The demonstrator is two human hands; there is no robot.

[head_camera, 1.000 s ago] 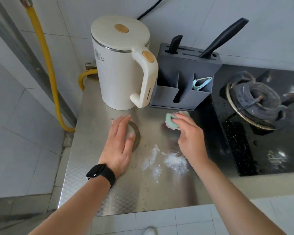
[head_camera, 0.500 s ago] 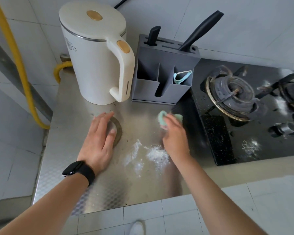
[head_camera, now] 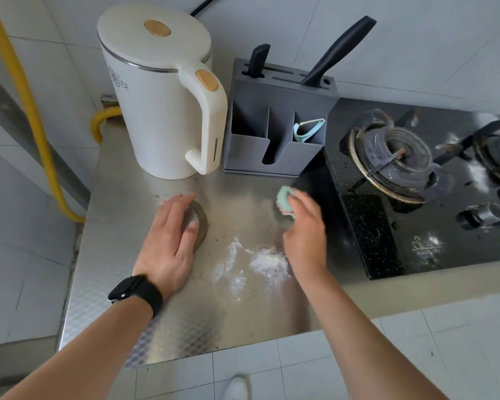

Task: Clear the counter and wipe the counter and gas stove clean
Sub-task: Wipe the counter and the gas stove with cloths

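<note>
We see one soft green sponge (head_camera: 284, 201) on the shiny metal counter (head_camera: 122, 284), squeezed in the right hand (head_camera: 303, 235). The left hand (head_camera: 168, 241) lies flat and open on one dark ring (head_camera: 203, 220). Two patches of white powder (head_camera: 267, 264) sit between them. Behind stand one smooth white kettle (head_camera: 159, 96) and one gray knife block (head_camera: 274, 125) with two black handles. The black glass stove (head_camera: 387, 249) has two round burners.
</note>
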